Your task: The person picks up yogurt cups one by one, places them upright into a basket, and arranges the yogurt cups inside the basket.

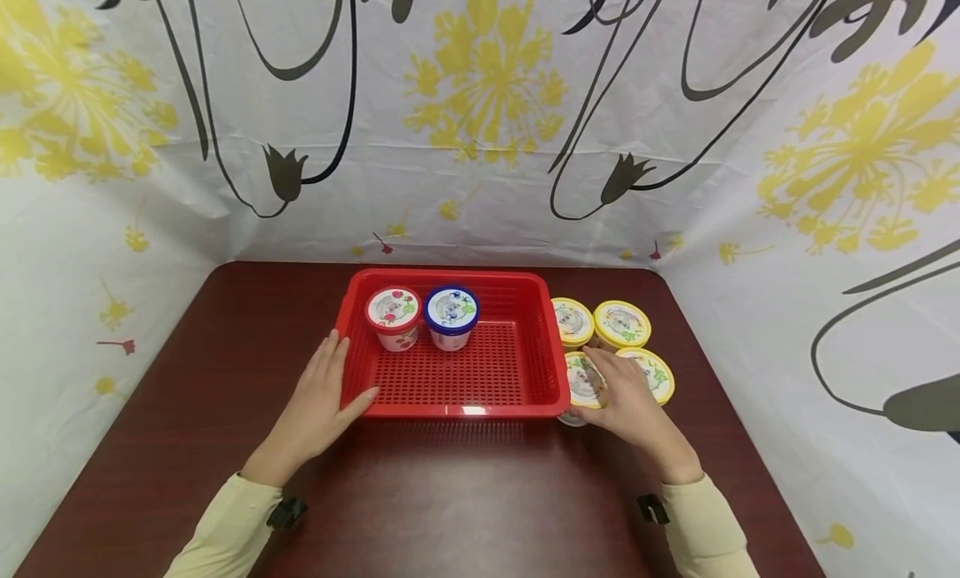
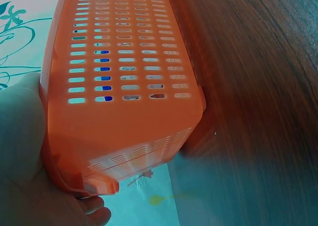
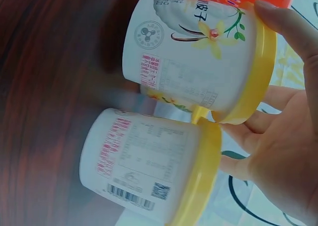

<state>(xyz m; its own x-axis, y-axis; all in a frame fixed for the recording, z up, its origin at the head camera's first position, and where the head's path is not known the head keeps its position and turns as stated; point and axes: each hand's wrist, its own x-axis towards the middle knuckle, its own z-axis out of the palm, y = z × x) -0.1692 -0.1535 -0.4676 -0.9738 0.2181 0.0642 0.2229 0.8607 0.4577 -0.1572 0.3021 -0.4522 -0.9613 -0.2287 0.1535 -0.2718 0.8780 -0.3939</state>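
A red plastic basket with a mesh floor sits on the table. Inside it at the back left stand a tub with a red lid and a tub with a blue lid. My left hand holds the basket's front left corner, thumb at the rim and fingers along the side. To the right of the basket, my right hand grips a yellow-lidded tub around its lid. Another yellow-lidded tub stands close beside it in the right wrist view.
Two more yellow-lidded tubs, one at the basket's right wall and one farther right, stand behind the right hand. The dark wood table meets a patterned white cloth at the back and sides.
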